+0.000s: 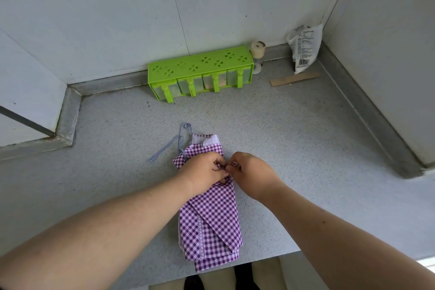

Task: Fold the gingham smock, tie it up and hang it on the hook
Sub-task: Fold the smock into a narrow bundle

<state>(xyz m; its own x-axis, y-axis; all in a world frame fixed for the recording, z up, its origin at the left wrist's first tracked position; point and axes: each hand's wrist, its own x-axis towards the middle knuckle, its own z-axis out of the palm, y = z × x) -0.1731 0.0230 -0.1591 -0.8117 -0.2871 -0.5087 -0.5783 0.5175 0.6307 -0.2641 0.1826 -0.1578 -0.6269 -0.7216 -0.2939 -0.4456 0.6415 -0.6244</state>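
The purple gingham smock (211,219) lies folded into a narrow bundle on the grey counter (294,148), its near end hanging over the front edge. My left hand (202,170) and my right hand (249,172) meet over the bundle's middle, each pinching a tie strap where the fingers come together. A loose striped strap (175,145) trails from the bundle's far left corner across the counter. No hook is in view.
A green spice rack (200,73) with several clear drawers stands against the back wall. Beside it are a small capped jar (257,54), a white printed packet (304,47) in the corner and a wooden strip (294,79). Walls close the counter at left and right.
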